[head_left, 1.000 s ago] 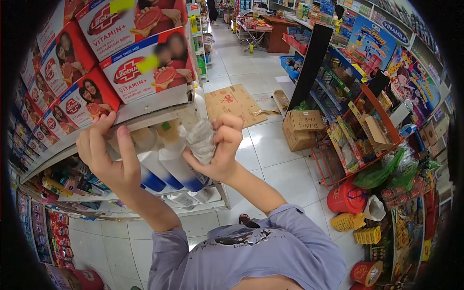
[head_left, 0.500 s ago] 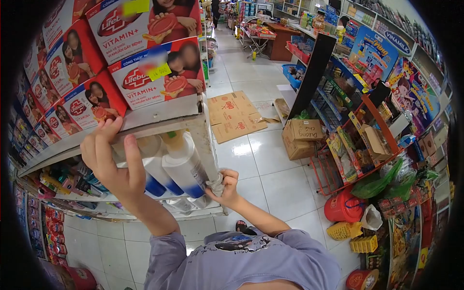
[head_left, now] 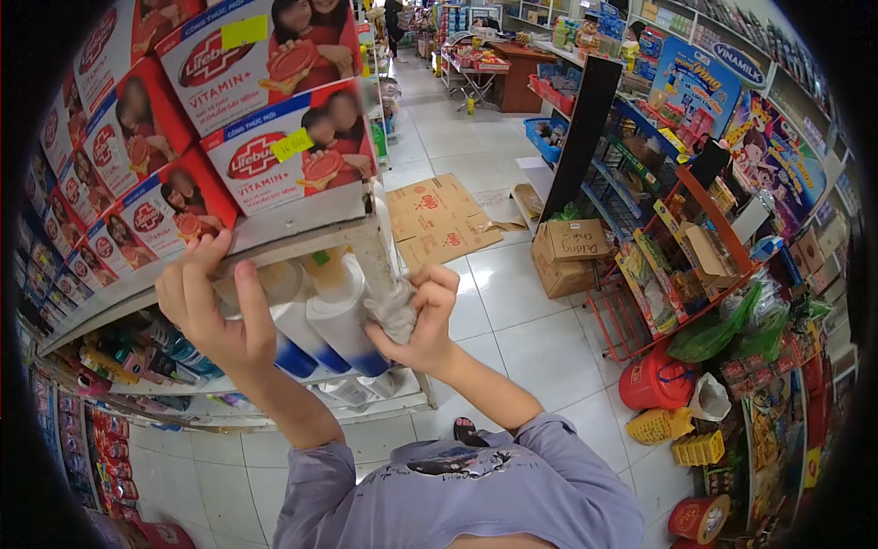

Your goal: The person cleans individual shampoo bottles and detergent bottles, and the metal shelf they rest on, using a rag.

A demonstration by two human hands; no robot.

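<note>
My right hand (head_left: 427, 317) is closed around a crumpled whitish cloth (head_left: 391, 309), which it presses against the metal upright (head_left: 381, 240) at the shelf's end. On the left, my left hand (head_left: 215, 306) has its fingertips on the white shelf edge (head_left: 302, 210), thumb held apart and nothing in it. Just above those fingertips stand stacked red and white Lifebuoy soap boxes (head_left: 183, 207), some with yellow price tags. White and blue bottles (head_left: 340, 320) stand on the level below, between my hands; my left hand partly covers those behind.
A flattened cardboard box (head_left: 439, 220) lies on the tiled floor beyond the shelf. Across the aisle are stacked cartons (head_left: 569, 256), a red wire rack (head_left: 631, 311) of goods and a red bucket (head_left: 657, 382). A tall black panel (head_left: 585, 137) stands by the counter.
My right hand has moved up along the upright with the cloth, which now shows more fully. My left hand stays at the shelf edge. The view has shifted slightly.
</note>
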